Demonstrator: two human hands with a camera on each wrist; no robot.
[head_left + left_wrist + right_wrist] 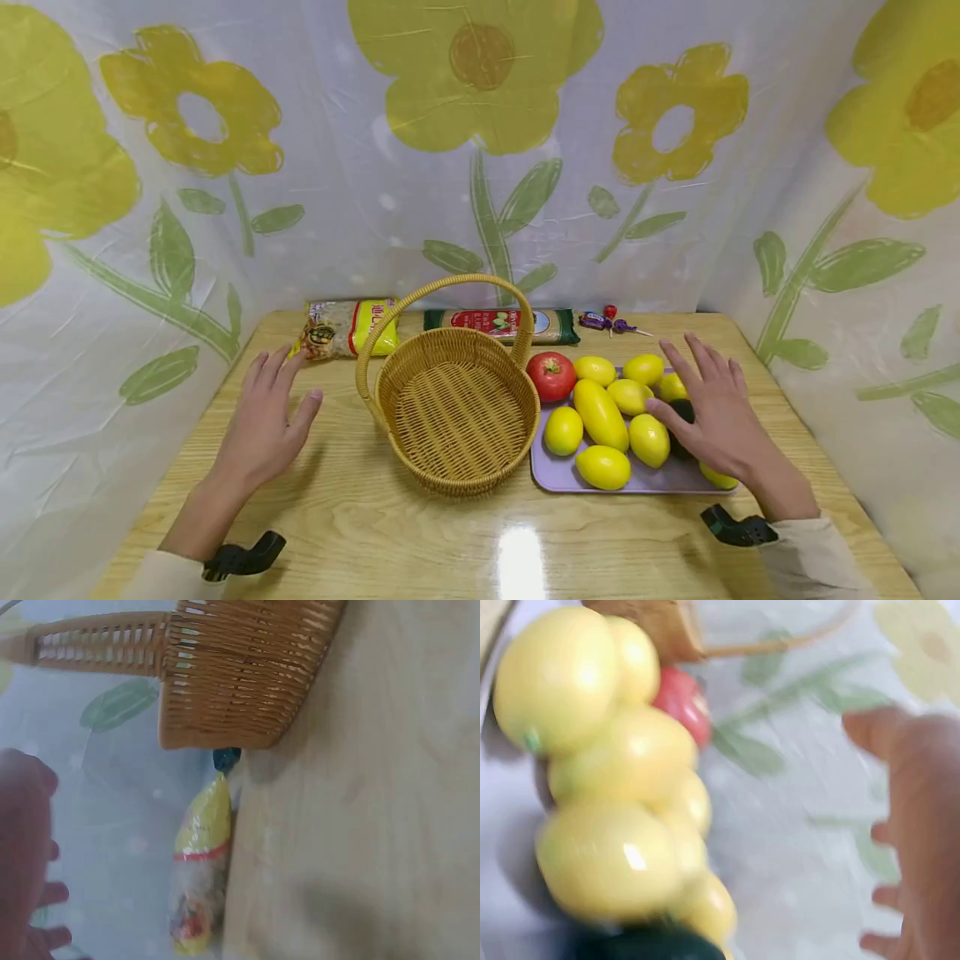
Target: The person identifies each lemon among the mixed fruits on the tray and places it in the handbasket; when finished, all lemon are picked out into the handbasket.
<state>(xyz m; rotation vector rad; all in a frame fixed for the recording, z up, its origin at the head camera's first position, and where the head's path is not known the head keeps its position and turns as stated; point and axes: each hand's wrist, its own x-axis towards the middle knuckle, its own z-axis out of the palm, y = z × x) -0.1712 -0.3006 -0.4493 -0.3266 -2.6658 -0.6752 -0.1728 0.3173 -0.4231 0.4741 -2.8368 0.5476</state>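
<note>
An empty wicker basket [457, 475] with a tall arched handle stands mid-table. To its left my left hand [262, 421] hovers, fingers spread, holding nothing; the basket [240, 675] also shows in the left wrist view. Over the right end of a lilac tray [551, 479] hangs my right hand [716, 408], fingers apart and grasping nothing. Several lemons [603, 468], a longer yellow fruit [600, 415] and a red pomegranate [552, 377] lie on or at the tray. A dark item [682, 410], partly covered by my right hand, sits among the lemons.
A yellow-ended clear food bag [348, 327] lies at the back left. Behind the basket is a long green-and-red packet [555, 327]. Wrapped candies [596, 320] and a lollipop [628, 327] lie at the back right. A flower-printed curtain [322, 208] encloses the table.
</note>
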